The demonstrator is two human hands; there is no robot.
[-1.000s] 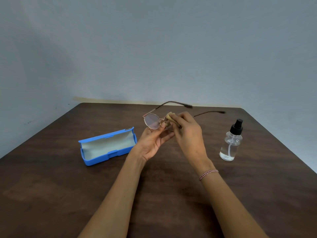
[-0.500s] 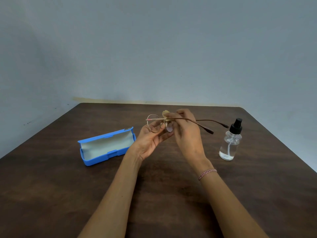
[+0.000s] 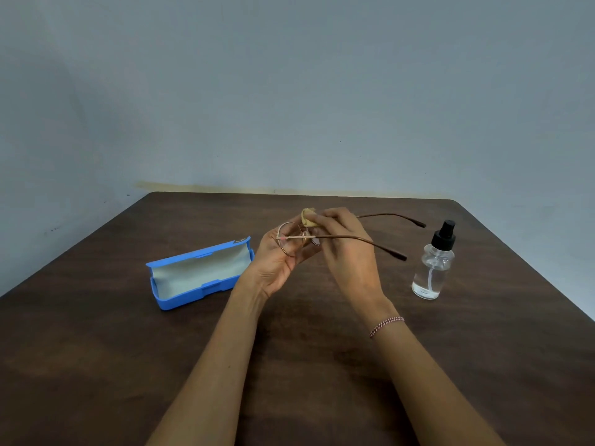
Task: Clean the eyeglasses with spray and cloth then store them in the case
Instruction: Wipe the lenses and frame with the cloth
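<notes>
Two hands work above the table (image 3: 322,365): the left hand (image 3: 277,268) is closed around the eyeglasses (image 3: 291,241), the right hand (image 3: 346,249) pinches a yellow cloth (image 3: 308,217) against a lens. Wiping seems underway; next, folding the temples for the open case (image 3: 199,273), with the spray bottle (image 3: 433,268) standing well apart.

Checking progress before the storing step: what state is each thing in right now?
Eyeglasses: held above the table, temples unfolded.
Cloth: bunched, pinched against the glasses.
Case: open, empty, lying on the table.
Spray bottle: upright, cap on, a little clear liquid inside.
Left hand: gripping the glasses.
Right hand: pinching the cloth.
</notes>
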